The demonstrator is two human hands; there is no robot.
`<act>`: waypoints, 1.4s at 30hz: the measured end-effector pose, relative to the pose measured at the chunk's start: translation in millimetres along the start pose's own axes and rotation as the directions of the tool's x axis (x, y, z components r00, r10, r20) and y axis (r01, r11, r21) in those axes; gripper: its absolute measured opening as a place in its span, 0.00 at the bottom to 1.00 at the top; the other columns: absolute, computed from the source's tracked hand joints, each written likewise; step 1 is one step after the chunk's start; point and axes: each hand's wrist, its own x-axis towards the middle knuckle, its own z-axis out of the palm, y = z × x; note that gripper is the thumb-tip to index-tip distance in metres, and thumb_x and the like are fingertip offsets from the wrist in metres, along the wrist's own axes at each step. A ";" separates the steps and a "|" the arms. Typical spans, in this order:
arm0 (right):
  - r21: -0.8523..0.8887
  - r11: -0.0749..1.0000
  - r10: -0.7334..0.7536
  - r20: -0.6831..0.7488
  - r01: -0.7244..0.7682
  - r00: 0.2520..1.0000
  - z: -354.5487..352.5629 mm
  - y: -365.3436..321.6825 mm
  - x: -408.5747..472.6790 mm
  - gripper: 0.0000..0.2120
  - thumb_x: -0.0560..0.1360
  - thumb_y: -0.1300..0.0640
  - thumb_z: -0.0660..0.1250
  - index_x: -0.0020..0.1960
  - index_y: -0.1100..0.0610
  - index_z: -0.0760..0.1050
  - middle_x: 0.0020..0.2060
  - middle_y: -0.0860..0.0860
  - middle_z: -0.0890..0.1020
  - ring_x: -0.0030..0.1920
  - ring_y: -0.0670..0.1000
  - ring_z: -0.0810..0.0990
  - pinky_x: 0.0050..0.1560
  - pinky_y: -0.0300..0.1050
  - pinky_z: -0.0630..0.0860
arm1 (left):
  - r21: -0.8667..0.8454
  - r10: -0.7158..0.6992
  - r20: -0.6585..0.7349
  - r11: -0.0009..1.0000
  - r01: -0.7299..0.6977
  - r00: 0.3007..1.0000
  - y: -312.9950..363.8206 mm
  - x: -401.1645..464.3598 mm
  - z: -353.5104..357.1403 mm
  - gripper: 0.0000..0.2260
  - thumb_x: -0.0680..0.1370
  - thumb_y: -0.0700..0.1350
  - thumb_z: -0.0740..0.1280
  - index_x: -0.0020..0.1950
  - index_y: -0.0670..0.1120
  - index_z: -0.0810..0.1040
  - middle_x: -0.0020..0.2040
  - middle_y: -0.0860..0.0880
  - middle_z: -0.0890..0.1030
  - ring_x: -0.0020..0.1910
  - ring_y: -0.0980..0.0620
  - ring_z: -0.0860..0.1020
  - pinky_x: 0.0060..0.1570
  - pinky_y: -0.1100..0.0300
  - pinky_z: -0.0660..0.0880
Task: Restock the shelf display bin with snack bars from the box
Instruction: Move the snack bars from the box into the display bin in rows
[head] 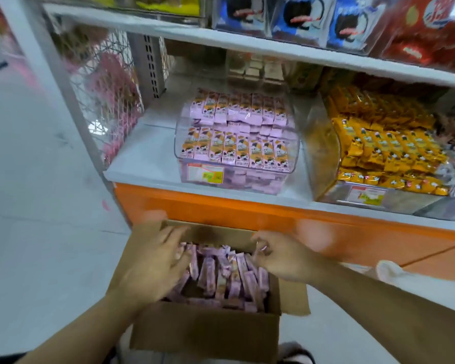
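An open cardboard box (pixel 205 334) sat low in front of the shelf unit, packed with pink-wrapped snack bars (pixel 221 274) standing and leaning in a loose jumble. Both hands were over the box. The left hand (pixel 153 261) lay across the box's left edge, fingers spread and reaching in among the bars; motion blur made it impossible to tell whether it had hold of any. The right hand (pixel 279 256) hovered over the box's right side with its fingers curled inward near the bar tops; whether they pinched a wrapper could not be told either.

Above and behind the box, on the white shelf (pixel 142 158), stood the clear display bin (pixel 237 143), already holding two neat rows of the same pink and orange bars, with a price label (pixel 205 174) on its front wall. Beyond the box to the right, a second clear bin (pixel 323 153) held yellow-wrapped snacks (pixel 386 148). An orange panel (pixel 221 206) ran along the shelf front, directly behind the box.
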 end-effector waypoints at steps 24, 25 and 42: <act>0.035 0.999 0.031 -0.161 -0.026 0.986 208.6 17.0 154.8 0.38 0.73 0.46 0.75 0.78 0.37 0.62 0.78 0.50 0.61 0.73 0.59 0.69 0.66 0.57 0.77 | -0.425 -0.398 0.100 0.812 0.400 0.912 -94.3 -4.8 99.3 0.29 0.85 0.59 0.57 0.82 0.67 0.45 0.80 0.58 0.65 0.77 0.51 0.67 0.73 0.45 0.69; 0.052 0.998 0.035 -0.156 -0.027 0.987 206.7 18.3 154.3 0.36 0.74 0.46 0.74 0.78 0.38 0.63 0.77 0.50 0.60 0.73 0.60 0.70 0.65 0.56 0.77 | -0.424 -0.401 0.099 0.811 0.403 0.911 -93.4 -5.0 98.9 0.29 0.85 0.59 0.57 0.82 0.67 0.45 0.81 0.58 0.64 0.77 0.51 0.67 0.73 0.45 0.68; 0.107 0.987 0.128 -0.053 -0.121 0.990 197.0 19.2 173.3 0.34 0.68 0.47 0.76 0.71 0.37 0.68 0.71 0.48 0.70 0.63 0.58 0.77 0.58 0.55 0.79 | -0.437 -0.398 0.091 0.808 0.396 0.913 -93.3 -6.0 98.6 0.33 0.84 0.52 0.62 0.82 0.67 0.45 0.80 0.57 0.67 0.76 0.51 0.68 0.73 0.44 0.71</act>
